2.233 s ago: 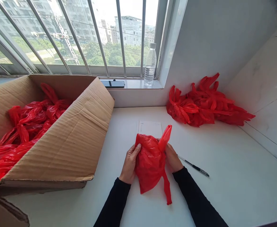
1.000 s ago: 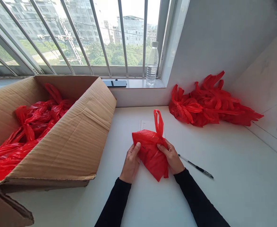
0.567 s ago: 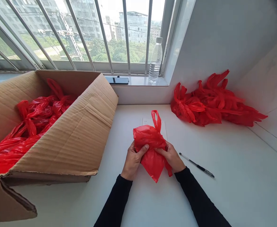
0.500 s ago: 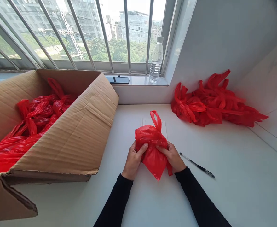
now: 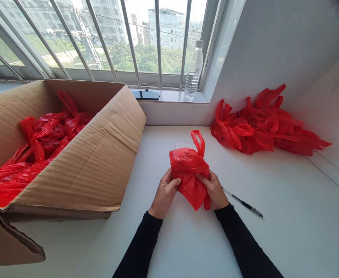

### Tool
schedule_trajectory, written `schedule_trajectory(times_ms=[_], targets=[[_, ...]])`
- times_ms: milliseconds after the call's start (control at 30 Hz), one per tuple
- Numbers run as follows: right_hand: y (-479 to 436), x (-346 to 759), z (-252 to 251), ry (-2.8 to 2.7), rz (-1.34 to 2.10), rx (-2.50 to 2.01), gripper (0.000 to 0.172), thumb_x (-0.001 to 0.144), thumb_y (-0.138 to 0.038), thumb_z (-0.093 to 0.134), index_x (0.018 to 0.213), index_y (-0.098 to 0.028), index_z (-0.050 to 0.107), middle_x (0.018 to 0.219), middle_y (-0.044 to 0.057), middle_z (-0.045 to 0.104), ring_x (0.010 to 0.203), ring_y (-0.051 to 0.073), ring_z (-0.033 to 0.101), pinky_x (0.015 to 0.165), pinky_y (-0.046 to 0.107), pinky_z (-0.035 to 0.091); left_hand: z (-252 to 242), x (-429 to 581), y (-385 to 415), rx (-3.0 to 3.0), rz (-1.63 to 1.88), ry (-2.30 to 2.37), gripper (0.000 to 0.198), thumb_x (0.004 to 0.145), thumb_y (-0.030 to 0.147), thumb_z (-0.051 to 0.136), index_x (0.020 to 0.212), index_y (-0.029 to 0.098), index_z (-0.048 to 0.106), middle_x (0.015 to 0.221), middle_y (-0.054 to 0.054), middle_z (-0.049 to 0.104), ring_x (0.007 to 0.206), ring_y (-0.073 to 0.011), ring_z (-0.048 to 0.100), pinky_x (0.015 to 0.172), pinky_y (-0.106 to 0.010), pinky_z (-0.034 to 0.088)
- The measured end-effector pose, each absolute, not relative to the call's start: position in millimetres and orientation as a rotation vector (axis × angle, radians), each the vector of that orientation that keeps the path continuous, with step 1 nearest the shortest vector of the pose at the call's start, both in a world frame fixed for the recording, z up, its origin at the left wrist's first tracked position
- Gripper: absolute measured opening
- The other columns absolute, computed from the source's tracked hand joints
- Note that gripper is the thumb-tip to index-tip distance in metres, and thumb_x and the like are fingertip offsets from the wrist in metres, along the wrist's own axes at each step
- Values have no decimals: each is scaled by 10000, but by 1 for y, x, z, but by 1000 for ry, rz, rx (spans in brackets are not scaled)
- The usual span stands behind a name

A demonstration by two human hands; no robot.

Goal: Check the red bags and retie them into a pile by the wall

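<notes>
Both hands grip one red plastic bag above the white table. My left hand pinches its left side, the thumb on top. On the other side, my right hand presses the bag with its thumb, the fingers mostly hidden beneath it. A loop handle sticks up at the bag's far end, and a loose corner hangs toward me. Just right of my right hand, a black pen lies on the table. A white card-like sheet is partly covered by the bag.
A cardboard box with several red bags stands at the left, its flaps raised. More red plastic bags are heaped against the right wall. A water bottle and a phone rest on the sill of the barred window.
The held bag has shifted slightly up and to the right with both hands, and its handle leans further right. The view has tilted a little. Both hands keep their grip.
</notes>
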State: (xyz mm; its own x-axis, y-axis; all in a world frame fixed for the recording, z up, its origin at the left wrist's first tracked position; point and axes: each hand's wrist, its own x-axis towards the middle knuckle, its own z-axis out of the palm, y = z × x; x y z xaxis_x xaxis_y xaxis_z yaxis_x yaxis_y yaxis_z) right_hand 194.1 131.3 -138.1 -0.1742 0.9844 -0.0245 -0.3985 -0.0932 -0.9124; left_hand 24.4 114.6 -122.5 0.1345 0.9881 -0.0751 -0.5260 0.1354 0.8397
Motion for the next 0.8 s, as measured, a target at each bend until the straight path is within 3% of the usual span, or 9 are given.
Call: schedule_trajectory(times_ms=[133,267,433,533,600,633,733,800], targets=[[133,194,-139,-944,1525,-852,334,864,-451,772,1130,-261,703,1146,58,735,1048,284,670,921,409,547,-121,25,114,814,1237,763,453,866,269,725,1313,244,656,1117,-74,712,892,-210,637,732,-297,503],[133,194,-137,-942,1523,-857,339,871,-458,763,1142,-262,707,1133,57,738,1049,279,669,926,404,547,-119,30,111,877,1213,758,600,776,228,834,1335,278,622,1187,-76,689,1060,-253,630,895,-347,525],[130,194,-129,-965,1535,-845,412,884,-487,735,1236,-283,672,1263,62,704,1211,303,623,1018,439,524,-119,32,110,892,1286,800,570,809,219,813,1328,300,591,1280,-57,656,1166,-246,605,988,-345,510],[127,194,-121,-1088,1626,-818,547,846,-480,770,1332,-300,595,1302,79,681,1150,316,670,931,460,581,-119,30,110,887,1313,833,550,840,246,787,1342,315,574,1201,-35,679,941,-188,666,816,-286,560],[125,195,-117,-1184,1712,-784,653,811,-467,799,1383,-301,533,1287,98,679,1027,320,721,803,467,620,-118,29,110,881,1325,855,521,859,271,768,1338,318,569,1087,-13,694,709,-131,635,626,-241,535],[124,196,-115,-1217,1729,-777,685,792,-449,815,1391,-294,520,1283,103,677,1016,322,724,791,470,623,-118,29,109,880,1331,858,510,870,277,757,1341,321,565,1080,-10,693,687,-124,629,602,-235,525],[125,197,-114,-1256,1647,-808,676,780,-389,834,1378,-289,535,1304,90,666,1176,317,652,961,482,572,-115,28,107,895,1322,806,604,857,246,773,1400,333,523,1269,-42,666,1037,-210,678,854,-298,561],[126,198,-116,-1238,1584,-827,649,791,-384,826,1370,-304,544,1306,73,666,1225,306,616,1036,473,530,-113,27,106,919,1288,747,723,822,215,806,1454,334,475,1383,-65,620,1256,-275,594,1021,-374,512]])
